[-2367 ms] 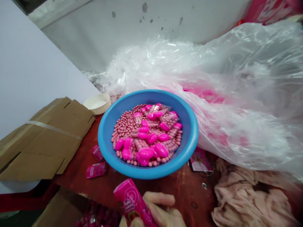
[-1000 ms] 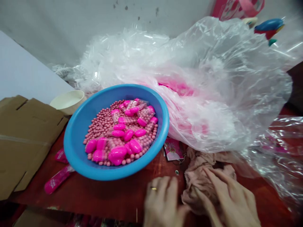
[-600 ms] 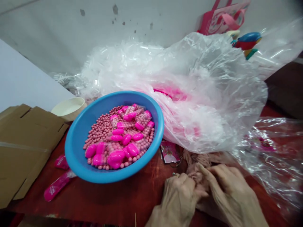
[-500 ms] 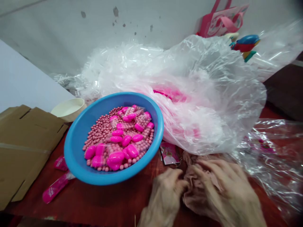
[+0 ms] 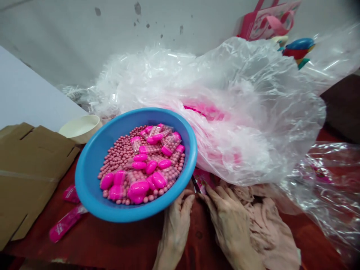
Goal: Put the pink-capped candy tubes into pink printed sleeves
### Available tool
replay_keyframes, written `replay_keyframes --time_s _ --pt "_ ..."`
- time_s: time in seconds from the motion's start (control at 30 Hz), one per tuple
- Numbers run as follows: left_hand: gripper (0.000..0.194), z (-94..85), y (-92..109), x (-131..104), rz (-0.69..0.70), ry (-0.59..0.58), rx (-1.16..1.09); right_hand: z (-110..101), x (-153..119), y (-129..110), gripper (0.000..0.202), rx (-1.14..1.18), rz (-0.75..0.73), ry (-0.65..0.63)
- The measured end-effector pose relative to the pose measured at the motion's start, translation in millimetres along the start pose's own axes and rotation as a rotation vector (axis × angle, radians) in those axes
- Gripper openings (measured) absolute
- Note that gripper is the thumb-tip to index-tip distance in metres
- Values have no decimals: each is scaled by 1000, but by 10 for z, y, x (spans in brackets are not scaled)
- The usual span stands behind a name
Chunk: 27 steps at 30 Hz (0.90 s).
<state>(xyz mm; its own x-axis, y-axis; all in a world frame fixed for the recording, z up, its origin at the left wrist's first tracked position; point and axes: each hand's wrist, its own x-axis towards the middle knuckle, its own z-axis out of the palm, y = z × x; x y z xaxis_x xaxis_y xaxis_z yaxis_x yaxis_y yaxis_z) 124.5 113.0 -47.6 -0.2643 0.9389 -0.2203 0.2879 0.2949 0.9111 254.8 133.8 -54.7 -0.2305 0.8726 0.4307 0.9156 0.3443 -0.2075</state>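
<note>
A blue basin [image 5: 84, 187] holds many small pink beads [image 5: 115, 155] and several clear containers with bright pink caps [image 5: 139, 187]. Beside its lower right rim is my left hand [image 5: 178, 217], its thumb and fingers drawn close together; whether anything is between them is hidden. My right hand [image 5: 229, 217] reaches to a pink printed card [image 5: 203, 179] behind the basin's right side, fingers extended onto the card's near edge, where a small dark strip shows. A crumpled dusty-pink cloth [image 5: 271, 228] lies right of my right hand.
Large clear plastic bags [image 5: 239, 112] with pink contents fill the back. Flattened cardboard [image 5: 30, 168], a cream bowl [image 5: 81, 129] and pink tubes [image 5: 64, 225] are at the left. More clear plastic [image 5: 334, 187] lies right; a pink bag [image 5: 270, 24] stands behind.
Both hands have moved left, off the cloth. The left is now at the basin's rim and the right at the card. The cloth lies more spread out to the right.
</note>
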Motion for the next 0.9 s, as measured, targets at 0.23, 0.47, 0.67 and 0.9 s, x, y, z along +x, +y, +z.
replay_keyframes --time_s 0.23,0.47,0.67,0.9 --pt "23 12 40 36 -75 -55 -80 -39 42 27 45 69 -7 -17" --pt "24 38 9 39 -93 -59 -100 8 -31 30 46 128 -18 112" --pt "21 45 -11 42 -89 -69 -137 -10 -15 35 40 203 13 155" --pt "22 62 -6 39 -97 -108 -246 -22 -21 24 37 237 103 172"
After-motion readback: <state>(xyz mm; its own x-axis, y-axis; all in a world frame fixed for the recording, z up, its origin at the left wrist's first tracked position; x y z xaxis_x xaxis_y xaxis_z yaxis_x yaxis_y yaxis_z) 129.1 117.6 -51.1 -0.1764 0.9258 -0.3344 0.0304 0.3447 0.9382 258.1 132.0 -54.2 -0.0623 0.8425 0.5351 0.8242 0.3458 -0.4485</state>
